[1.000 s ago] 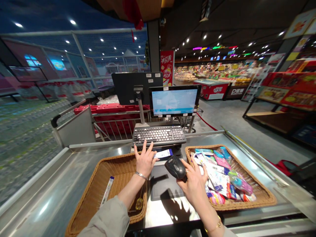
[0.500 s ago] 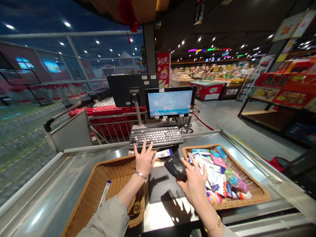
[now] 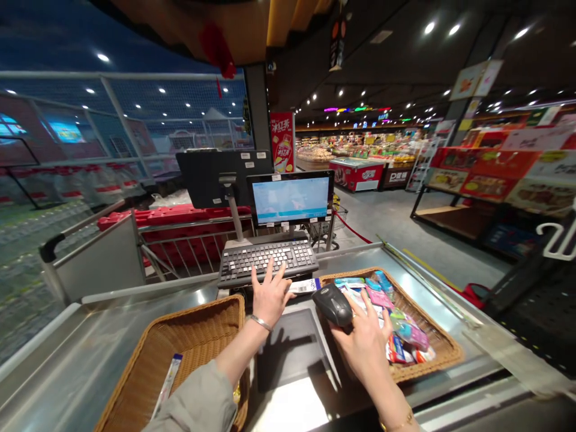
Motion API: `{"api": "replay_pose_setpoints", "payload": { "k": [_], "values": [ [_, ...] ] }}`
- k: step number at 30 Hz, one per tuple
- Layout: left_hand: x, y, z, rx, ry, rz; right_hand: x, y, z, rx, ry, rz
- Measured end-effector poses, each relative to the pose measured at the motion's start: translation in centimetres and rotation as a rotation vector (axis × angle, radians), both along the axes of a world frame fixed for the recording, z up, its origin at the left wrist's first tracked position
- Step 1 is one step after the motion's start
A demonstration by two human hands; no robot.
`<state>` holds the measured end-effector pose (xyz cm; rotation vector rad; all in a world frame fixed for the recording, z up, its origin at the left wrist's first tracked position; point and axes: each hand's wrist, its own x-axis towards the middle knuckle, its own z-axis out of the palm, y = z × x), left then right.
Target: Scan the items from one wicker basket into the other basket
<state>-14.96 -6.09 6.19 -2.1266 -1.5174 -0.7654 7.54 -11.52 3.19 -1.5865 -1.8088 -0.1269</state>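
My left hand (image 3: 269, 300) has its fingers spread over the front edge of the keyboard (image 3: 270, 261). A slim white package with a blue end (image 3: 305, 286) lies against its thumb and index finger, pinched there. My right hand (image 3: 365, 336) is wrapped round a black barcode scanner (image 3: 332, 304), whose head tilts toward the package. Beyond that hand, a wicker basket (image 3: 443, 345) holds several colourful packaged goods, partly hidden by my fingers. In the other wicker basket (image 3: 135, 354), left of my left forearm, a similar slim package (image 3: 167, 384) lies near a small yellowish item.
A monitor (image 3: 290, 201) with a lit screen stands behind the keyboard, beside a second screen (image 3: 211, 177) seen from its back. A dark flat pad (image 3: 292, 354) is set in the metal counter (image 3: 58, 354) between the baskets. Carts stand beyond the counter.
My view has swung to the right. Relative to the keyboard, my left hand and the slim package have moved right, closer to the scanner. The scanner stays in my right hand.
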Motion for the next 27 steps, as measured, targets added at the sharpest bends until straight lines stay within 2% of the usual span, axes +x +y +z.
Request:
{"api": "replay_pose_setpoints", "payload": {
  "k": [12, 21, 27],
  "values": [
    [4.2, 1.9, -0.4, 0.01, 0.035, -0.166, 3.8, -0.5, 1.4, -0.032, 0.051, -0.216],
    [7.8, 3.5, -1.6, -0.063, 0.081, -0.332, 8.5, -0.5, -0.2, -0.033, 0.08, -0.369],
    [10.0, 5.0, -3.3, -0.07, 0.126, -0.435, 11.2, -0.6, -1.3, -0.008, 0.13, -0.462]
  ]
}}
